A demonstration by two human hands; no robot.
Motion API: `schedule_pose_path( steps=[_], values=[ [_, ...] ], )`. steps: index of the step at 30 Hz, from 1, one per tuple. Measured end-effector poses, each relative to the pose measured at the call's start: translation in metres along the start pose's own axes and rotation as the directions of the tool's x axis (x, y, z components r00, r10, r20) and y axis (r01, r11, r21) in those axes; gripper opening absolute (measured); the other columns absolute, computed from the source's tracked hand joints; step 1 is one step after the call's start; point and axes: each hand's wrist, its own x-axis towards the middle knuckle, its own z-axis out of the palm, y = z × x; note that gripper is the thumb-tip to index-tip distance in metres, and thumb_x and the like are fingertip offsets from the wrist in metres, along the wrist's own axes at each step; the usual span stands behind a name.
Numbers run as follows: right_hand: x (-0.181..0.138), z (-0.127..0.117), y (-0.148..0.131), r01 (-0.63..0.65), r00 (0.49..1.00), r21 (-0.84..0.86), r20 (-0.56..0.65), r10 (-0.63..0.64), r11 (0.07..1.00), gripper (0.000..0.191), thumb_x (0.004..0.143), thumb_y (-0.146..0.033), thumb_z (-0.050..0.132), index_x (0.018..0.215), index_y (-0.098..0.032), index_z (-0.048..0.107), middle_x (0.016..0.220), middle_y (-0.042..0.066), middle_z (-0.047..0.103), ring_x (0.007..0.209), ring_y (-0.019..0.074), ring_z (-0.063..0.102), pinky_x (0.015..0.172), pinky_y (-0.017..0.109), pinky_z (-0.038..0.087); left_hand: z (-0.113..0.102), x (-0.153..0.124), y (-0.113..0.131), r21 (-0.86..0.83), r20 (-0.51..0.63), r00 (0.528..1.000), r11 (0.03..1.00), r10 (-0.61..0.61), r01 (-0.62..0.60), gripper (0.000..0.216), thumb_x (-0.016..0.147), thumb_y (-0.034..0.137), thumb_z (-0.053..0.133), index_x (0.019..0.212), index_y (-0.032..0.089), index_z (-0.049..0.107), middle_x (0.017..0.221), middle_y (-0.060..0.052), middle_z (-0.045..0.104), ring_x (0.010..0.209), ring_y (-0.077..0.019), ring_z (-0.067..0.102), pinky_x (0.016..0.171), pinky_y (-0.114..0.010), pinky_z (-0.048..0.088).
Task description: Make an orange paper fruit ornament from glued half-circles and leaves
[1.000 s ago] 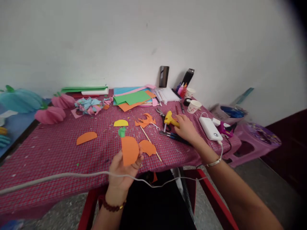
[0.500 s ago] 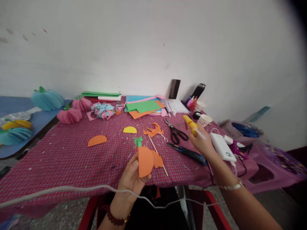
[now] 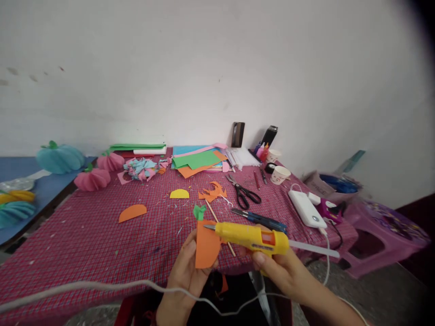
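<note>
In my left hand (image 3: 185,267) is an orange paper pumpkin (image 3: 206,251), its flat half-round face turned up and a green paper stem (image 3: 199,212) at its top. My right hand (image 3: 280,271) grips a yellow hot glue gun (image 3: 251,235), a clear glue stick (image 3: 312,248) jutting from its back. The gun's metal nozzle lies over the upper part of the orange paper; whether it touches cannot be made out. Beyond the pumpkin are a wooden stick (image 3: 212,211) and orange paper scraps (image 3: 214,192). An orange half-circle (image 3: 132,213) and a yellow one (image 3: 179,194) lie on the cloth.
Scissors (image 3: 243,192) and a blue cutter (image 3: 261,220) lie right of centre. A white power box (image 3: 306,208) and paper cups (image 3: 280,174) stand farther right. Pink paper pumpkins (image 3: 92,179) sit at the left. A white cord (image 3: 81,285) crosses in front.
My right hand has brought the glue gun from the table's right side over to the pumpkin. The left hand still holds the pumpkin, and the view has shifted slightly.
</note>
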Motion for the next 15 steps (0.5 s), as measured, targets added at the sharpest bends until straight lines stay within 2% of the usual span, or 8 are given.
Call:
schedule_pose_path(
  steps=[8, 15],
  values=[
    [0.004, 0.0005, -0.0038, 0.051, 0.998, -0.098, 0.04, -0.048, 0.994, 0.02, 0.097, -0.038, 0.047, 0.109, -0.027, 0.059, 0.077, 0.001, 0.05, 0.062, 0.014, 0.044, 0.055, 0.024, 0.043, 0.0101, 0.0005, -0.0009, 0.058, 0.003, 0.999, 0.997, 0.044, -0.044, 0.025, 0.085, 0.024, 0.068, 0.109, 0.022, 0.071, 0.095, -0.006, 0.076, 0.075, -0.0166, 0.073, 0.067, -0.023, 0.061],
    [0.0061, 0.0027, -0.0021, 0.067, 0.997, -0.045, -0.027, -0.068, 0.997, 0.016, 0.097, -0.038, 0.048, 0.109, -0.031, 0.057, 0.072, -0.001, 0.046, 0.057, 0.0132, 0.04, 0.049, 0.022, 0.04, 0.0062, 0.0003, -0.0037, 0.081, -0.051, 0.997, 0.995, 0.064, -0.06, 0.023, 0.083, 0.025, 0.07, 0.106, 0.022, 0.073, 0.089, -0.005, 0.076, 0.07, -0.0155, 0.071, 0.069, -0.024, 0.06]
  ],
)
